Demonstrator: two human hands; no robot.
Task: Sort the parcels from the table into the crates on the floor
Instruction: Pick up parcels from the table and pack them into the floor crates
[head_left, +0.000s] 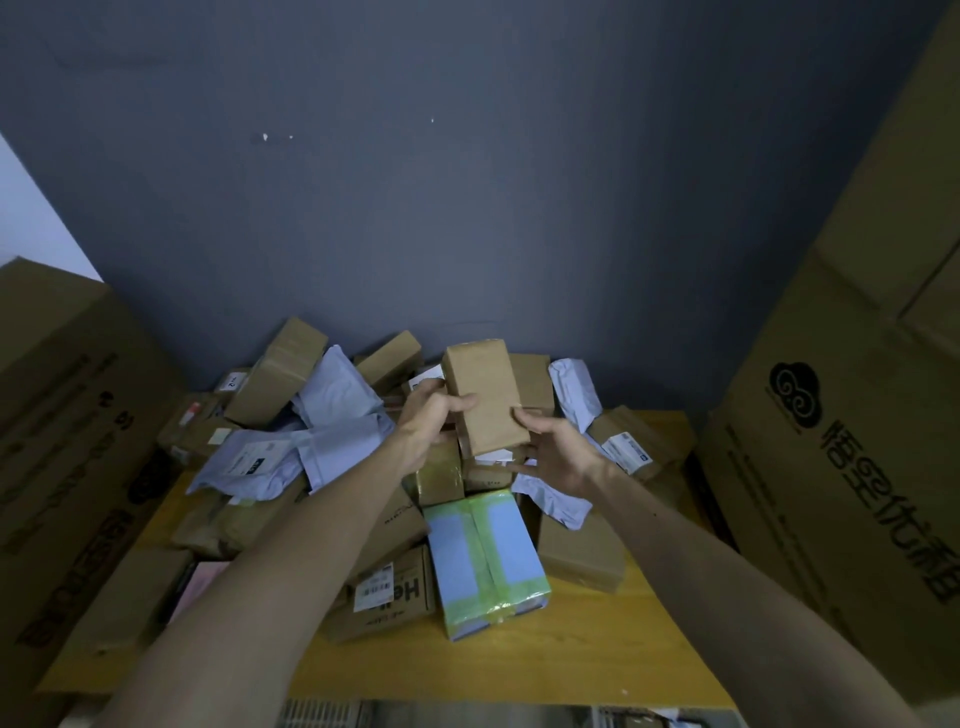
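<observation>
Holds brown parcel (485, 397) above heaped table (597, 623), pinches its 9 o'clock edge with left hand (431, 418), thumb across front, clasps its 5 o'clock corner with right hand (558, 449)

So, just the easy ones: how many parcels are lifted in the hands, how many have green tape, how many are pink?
Brown parcel held by left hand and right hand: 1
Green-taped blue parcel: 1
Pink parcel, mostly hidden: 1
Total: 3

A grey-blue wall (467, 182) rises behind, flanked by a left carton (67, 415) and a taller right carton (857, 441), both printed.
</observation>
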